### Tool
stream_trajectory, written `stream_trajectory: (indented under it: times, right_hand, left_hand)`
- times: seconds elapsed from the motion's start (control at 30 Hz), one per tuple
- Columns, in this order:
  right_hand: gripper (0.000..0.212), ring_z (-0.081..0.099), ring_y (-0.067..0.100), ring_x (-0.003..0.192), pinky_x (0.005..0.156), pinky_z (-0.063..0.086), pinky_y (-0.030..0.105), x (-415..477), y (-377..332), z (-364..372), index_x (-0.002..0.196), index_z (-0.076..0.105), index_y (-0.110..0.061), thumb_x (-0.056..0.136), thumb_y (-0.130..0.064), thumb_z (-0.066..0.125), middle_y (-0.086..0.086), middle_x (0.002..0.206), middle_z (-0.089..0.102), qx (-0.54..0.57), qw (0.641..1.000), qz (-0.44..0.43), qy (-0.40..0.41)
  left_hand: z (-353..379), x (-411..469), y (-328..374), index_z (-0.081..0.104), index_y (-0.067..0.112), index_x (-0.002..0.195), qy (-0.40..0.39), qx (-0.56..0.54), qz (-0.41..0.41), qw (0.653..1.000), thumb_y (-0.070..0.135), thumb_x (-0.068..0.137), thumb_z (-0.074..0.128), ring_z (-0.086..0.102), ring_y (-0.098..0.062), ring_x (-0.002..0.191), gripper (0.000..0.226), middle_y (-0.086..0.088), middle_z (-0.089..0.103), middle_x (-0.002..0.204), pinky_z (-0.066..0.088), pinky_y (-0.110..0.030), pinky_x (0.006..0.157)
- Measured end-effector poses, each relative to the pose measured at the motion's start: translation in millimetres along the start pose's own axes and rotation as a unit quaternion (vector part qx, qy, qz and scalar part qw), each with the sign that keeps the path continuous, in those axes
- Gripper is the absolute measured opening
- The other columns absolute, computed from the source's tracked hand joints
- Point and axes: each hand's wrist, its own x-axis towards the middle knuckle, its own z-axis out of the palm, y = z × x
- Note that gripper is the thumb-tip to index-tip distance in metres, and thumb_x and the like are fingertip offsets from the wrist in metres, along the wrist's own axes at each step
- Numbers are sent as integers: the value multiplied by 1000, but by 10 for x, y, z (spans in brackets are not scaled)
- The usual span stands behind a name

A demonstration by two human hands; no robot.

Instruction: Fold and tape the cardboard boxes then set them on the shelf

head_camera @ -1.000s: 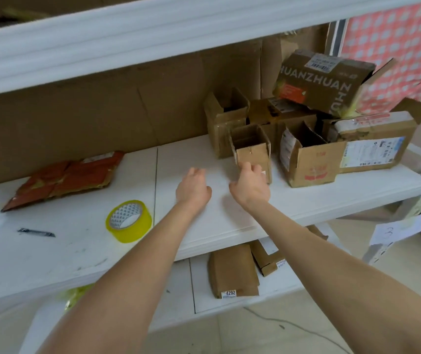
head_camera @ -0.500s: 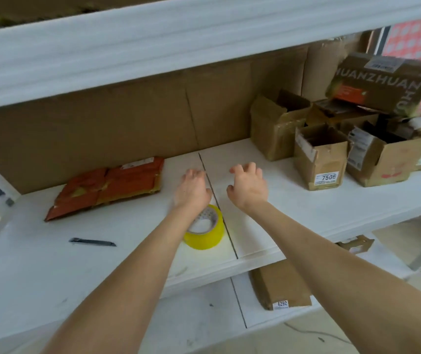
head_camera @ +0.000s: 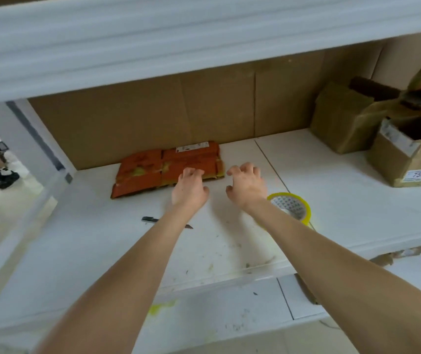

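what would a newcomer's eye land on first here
Two bare arms reach in, the left hand and right hand loosely curled, empty, by the near right corner of a flattened orange box lying on the white shelf. A yellow tape roll sits beside the right wrist, and an open brown box labelled 7506 stands far right.

White shelf (head_camera: 319,190) bears flattened orange box (head_camera: 163,167), tape roll (head_camera: 293,205), knife (head_camera: 150,220), open boxes (head_camera: 403,159)
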Motion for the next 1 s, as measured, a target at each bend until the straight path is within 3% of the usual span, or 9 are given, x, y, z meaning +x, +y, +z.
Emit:
stream_trajectory:
  times: [0.27, 0.47, 0.67, 0.83, 0.9, 1.0]
  right_hand:
    - [44, 35, 29, 127, 101, 38, 37, 17, -432, 312, 134, 45, -25, 92, -13, 50, 9, 138, 35, 36, 998, -3, -61]
    - [44, 40, 30, 123, 98, 43, 41, 233, -524, 441, 135, 43, -22, 93, -22, 55, 10, 133, 38, 72, 994, 60, -53]
    - [58, 47, 34, 118, 102, 43, 44, 581, -579, 575, 140, 37, -17, 89, -31, 61, 13, 129, 39, 184, 967, 174, -31]
    - [57, 48, 34, 117, 95, 45, 42, 849, -558, 738, 134, 39, -12, 88, -33, 65, 14, 132, 37, 258, 937, 237, -6]
    - [50, 52, 31, 109, 86, 45, 38, 930, -556, 796, 127, 44, -9, 89, -36, 62, 13, 121, 43, 283, 926, 251, -10]
    - [26, 57, 24, 84, 69, 45, 32, 1011, -554, 863, 94, 55, -9, 92, -34, 56, 9, 93, 57, 308, 912, 272, 14]
  left_hand:
    - [-41, -73, -531, 41, 16, 141, -8, 12, -50, 999, 19, 93, 53, 40, -24, 128, 49, -6, 34, 145, 45, -34, 87]
    - [-1, 190, -802, 42, 19, 140, -21, -26, -60, 998, 23, 94, 54, 43, -22, 125, 48, -2, 35, 144, 45, -32, 83]
    - [-35, 491, -1421, 38, 24, 142, -4, -14, -68, 998, 35, 93, 55, 42, -26, 129, 53, -5, 39, 144, 44, -43, 99]
    - [-108, 731, -2097, 34, 23, 143, -23, 8, -155, 988, 46, 94, 47, 35, -34, 132, 56, -15, 38, 143, 34, -49, 106]
    - [-115, 791, -2306, 30, 22, 145, -50, -27, -200, 978, 50, 94, 45, 36, -37, 131, 60, -18, 38, 142, 34, -52, 105]
    - [-117, 812, -2461, 30, 22, 145, -66, -29, -204, 976, 54, 93, 44, 44, -38, 125, 62, -17, 44, 138, 38, -50, 103]
